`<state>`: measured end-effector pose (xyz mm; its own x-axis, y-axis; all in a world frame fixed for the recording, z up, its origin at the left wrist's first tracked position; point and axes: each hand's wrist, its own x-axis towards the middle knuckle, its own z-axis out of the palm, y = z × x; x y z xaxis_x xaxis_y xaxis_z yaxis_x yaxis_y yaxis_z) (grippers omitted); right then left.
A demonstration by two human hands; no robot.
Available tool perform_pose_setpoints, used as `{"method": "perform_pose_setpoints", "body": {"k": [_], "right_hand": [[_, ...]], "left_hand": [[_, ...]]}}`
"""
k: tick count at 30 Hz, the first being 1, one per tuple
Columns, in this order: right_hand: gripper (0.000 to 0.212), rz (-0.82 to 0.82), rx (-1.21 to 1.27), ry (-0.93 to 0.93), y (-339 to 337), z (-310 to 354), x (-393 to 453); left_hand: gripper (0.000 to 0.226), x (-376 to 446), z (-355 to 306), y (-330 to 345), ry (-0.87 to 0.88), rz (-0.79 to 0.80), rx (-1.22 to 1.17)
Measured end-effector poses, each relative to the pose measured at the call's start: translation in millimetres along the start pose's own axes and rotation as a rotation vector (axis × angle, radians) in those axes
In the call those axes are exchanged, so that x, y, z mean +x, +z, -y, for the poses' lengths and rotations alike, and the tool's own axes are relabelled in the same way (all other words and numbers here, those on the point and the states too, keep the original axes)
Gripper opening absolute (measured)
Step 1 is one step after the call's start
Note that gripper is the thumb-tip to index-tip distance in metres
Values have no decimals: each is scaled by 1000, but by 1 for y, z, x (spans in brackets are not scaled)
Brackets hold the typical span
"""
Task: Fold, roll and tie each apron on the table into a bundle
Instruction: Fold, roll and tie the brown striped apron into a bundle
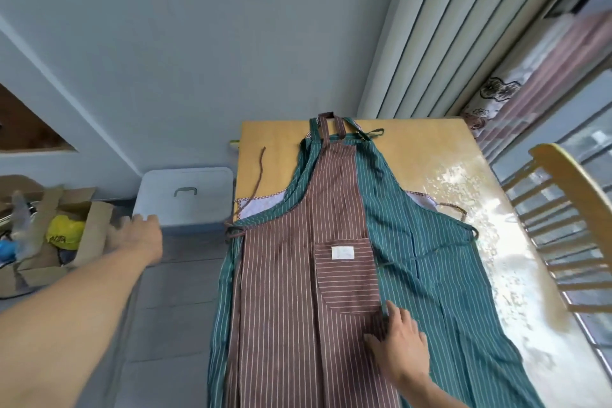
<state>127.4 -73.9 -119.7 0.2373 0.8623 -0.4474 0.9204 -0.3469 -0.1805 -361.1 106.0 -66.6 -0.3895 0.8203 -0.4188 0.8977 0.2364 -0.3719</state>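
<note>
Daylight pours in from the window (586,149) on the right, glaring white off the table (463,175), while wide-angle edges bend and the left hand (139,235) smears.

Domestic room, a home's dining corner. Evidence: wooden table (278,139) standing against a plain wall; slatted chair (569,225) sitting beside a window; pleated curtain (463,26) hanging; lidded storage bin (185,199) and open cardboard box (49,242) sitting on the floor.

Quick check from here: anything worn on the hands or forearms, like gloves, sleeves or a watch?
Nothing is visible. The left hand and right hand are bare, without gloves or visible rings. Both forearms are uncovered as far as the frame shows: no sleeves, watch or wristband.
</note>
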Motion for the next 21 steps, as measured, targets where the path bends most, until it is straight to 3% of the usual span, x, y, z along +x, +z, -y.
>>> {"method": "perform_pose_setpoints", "body": {"k": [3,7,12,15,18,21], "right_hand": [[57,68,99,229,8,-2,-26],[37,209,303,293,2,8,-48],[43,264,624,268,5,2,-66],[36,219,764,178,-17,24,-90],[55,190,852,3,-34,52,-110],[84,195,727,-216,-36,83,-127]], "left_hand": [[47,-32,-26,2,266,-36,-254],[41,-101,-84,12,524,88,-616],[75,-189,-154,56,899,124,-461],[70,-211,-179,81,922,313,-430],[66,-213,-186,87,810,386,-647],[65,-203,-180,72,634,521,-977]]}}
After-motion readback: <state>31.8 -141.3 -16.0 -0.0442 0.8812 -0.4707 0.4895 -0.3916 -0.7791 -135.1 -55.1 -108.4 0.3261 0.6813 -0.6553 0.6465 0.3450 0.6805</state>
